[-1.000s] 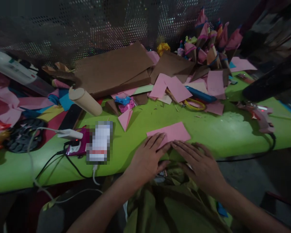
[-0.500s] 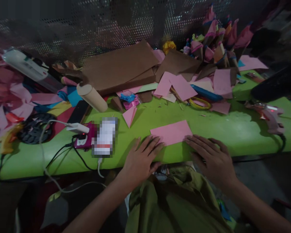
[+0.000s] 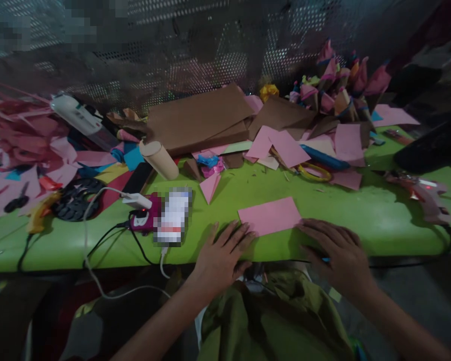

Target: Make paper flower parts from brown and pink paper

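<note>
A pink paper rectangle (image 3: 269, 215) lies flat on the green table (image 3: 361, 215) near its front edge. My left hand (image 3: 221, 255) rests flat on the table with fingers spread, fingertips touching the paper's left near corner. My right hand (image 3: 338, 253) lies flat on the table's edge, fingers stretched toward the paper's right near corner. Something small and blue shows under the right hand's fingers; I cannot make it out. Neither hand grips the paper.
Brown cardboard sheets (image 3: 199, 118), pink paper pieces (image 3: 285, 145), yellow-handled scissors (image 3: 313, 171), a cardboard tube (image 3: 159, 159), a folded pink triangle (image 3: 210, 186), paper cones (image 3: 338, 85) and a glue gun (image 3: 424, 193) crowd the back and right. A device with cables (image 3: 143, 215) sits left.
Both hands have slid off the pink paper toward the table's front edge and apart. The view has tilted up slightly, showing more of the back wall.
</note>
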